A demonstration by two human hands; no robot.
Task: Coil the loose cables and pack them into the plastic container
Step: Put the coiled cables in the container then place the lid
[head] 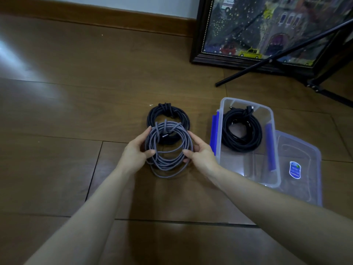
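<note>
The left hand (138,152) grips the left side of the grey braided coil (166,148), thumb inside the loops and fingers curled round the outside. The right hand (198,152) grips the opposite side in the same way. Holding both flanks at once appears intended to keep the turns from springing apart: several outer loops already sag loose at the near edge, and only the far side shows wraps binding the bundle. The coil seems to be at or just above the floor; which cannot be told.

The grey braided coil overlaps the near part of a dark coil (168,116), which lies flat on the floor, bound by wraps at its far side. This one is judged finished and waiting to be packed.

To the right, near but apart from the hands, stands the plastic container (219,159), clear, open, with blue latches on its long sides. A black coil (241,131) lies flat in its far half; the near half shows bare bottom, which would leave room for the remaining two. The container lid (305,155) lies face up just beside it on the far right, partly under its edge, bearing a small sticker. It is placed clear of the opening, so it does not obstruct loading.

The surface is a brown wooden floor (76,92) of wide planks, with glare at left. A skirting board (95,15) runs along the wall. A framed painting (257,27) leans against the wall at upper right, with black stand legs (267,60) crossing before it.
</note>
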